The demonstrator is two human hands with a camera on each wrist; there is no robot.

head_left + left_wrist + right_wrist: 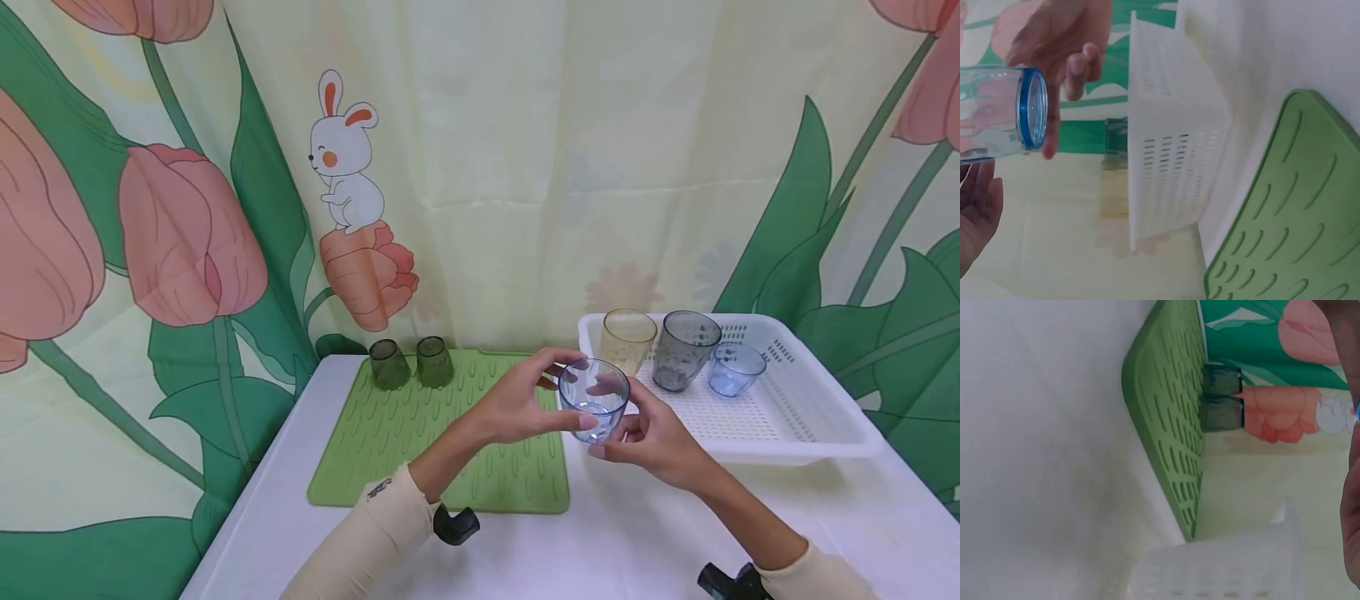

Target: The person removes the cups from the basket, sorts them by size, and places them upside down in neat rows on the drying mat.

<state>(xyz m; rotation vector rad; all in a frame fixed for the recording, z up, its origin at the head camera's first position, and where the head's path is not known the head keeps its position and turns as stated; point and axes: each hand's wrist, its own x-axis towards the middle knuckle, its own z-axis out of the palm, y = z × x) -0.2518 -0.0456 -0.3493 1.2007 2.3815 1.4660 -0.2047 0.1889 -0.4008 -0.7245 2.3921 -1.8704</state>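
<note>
In front of the basket, a clear bluish glass is held up above the table, roughly upright with its rim uppermost. My left hand grips it from the left, thumb across the front and fingers behind the rim. From the other side my right hand holds it low, with the thumb near the base and a finger behind the wall. The left wrist view shows the thick blue base of the glass beside the right hand's fingers. Only a sliver of the glass shows in the right wrist view.
A green ribbed mat lies left; two small dark-green glasses stand at its back, one beside the other. The white basket at right holds an amber glass, a grey glass and a small blue glass.
</note>
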